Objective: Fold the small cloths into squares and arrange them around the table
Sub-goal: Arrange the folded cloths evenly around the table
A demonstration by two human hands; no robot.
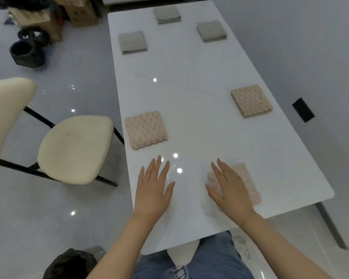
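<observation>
My right hand [229,188] lies flat, fingers straight, over a blurred pink cloth [246,184] near the bench's [189,97] right front corner. My left hand [154,188] is spread wide above bare white top, holding nothing. Beyond it lies a folded pink square [146,130], bubbly in texture; another [251,101] sits across at the right edge. Three folded grey squares [132,42] [167,14] [211,31] ring the far end. A cream padded chair [75,148] stands left of the bench.

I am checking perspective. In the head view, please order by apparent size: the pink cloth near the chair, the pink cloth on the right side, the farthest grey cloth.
1. Pink cloth near the chair
2. Pink cloth on the right side
3. Farthest grey cloth

Camera nearness may explain the differences.
</observation>
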